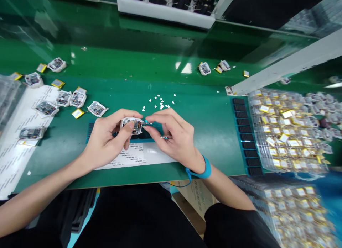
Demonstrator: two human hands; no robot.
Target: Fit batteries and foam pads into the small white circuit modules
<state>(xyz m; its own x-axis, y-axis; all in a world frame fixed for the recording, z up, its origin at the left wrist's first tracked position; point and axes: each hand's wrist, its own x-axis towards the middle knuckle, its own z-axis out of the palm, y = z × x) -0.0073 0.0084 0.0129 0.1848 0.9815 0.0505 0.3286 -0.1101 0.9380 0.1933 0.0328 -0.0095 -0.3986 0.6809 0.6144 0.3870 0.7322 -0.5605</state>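
Observation:
My left hand [108, 137] is closed around a small white-cased device [135, 125], its open side up with the circuit board and thin wires showing. The left thumb rests on the board. At the device's right edge, my right hand [177, 134] is pinched shut, thumb and forefinger tips together. A slim metal tool [166, 137] shows between the right-hand fingers; most of it is hidden. Under both hands lie a dark slotted strip [91, 131] and a white printed sheet [133, 156]. A blue wrist strap [206, 168] circles the right wrist.
Several similar devices [97, 108] and yellow-edged battery cells [77, 113] lie at left. Small white stickers [161, 105] are scattered ahead. At right stand a black-block strip [245, 137] and stacked clear trays [288, 134] of cells. A white post [283, 63] slants across the right.

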